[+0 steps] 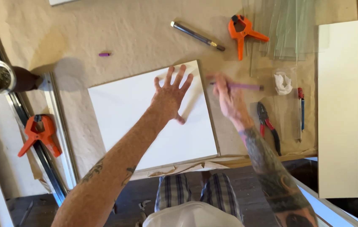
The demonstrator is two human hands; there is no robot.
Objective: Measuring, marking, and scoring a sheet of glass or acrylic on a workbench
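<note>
Currently marking stage, judged: left hand [169,97] lies flat, fingers spread wide, pinning the white sheet [145,122] on the brown paper [116,33]. Right hand [226,98] grips a purple marker [242,86] beyond the sheet's right edge; next stroke needs the sheet steady. Farther off, orange clamp [243,32].

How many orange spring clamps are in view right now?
2. One orange spring clamp lies at the top beside the glass sheets; the other clamp sits at the left edge. More may be out of frame.

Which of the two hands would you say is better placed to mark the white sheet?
Probably the right hand: it already holds the purple marker at the white sheet's edge, while the left hand lies flat on it.
</note>
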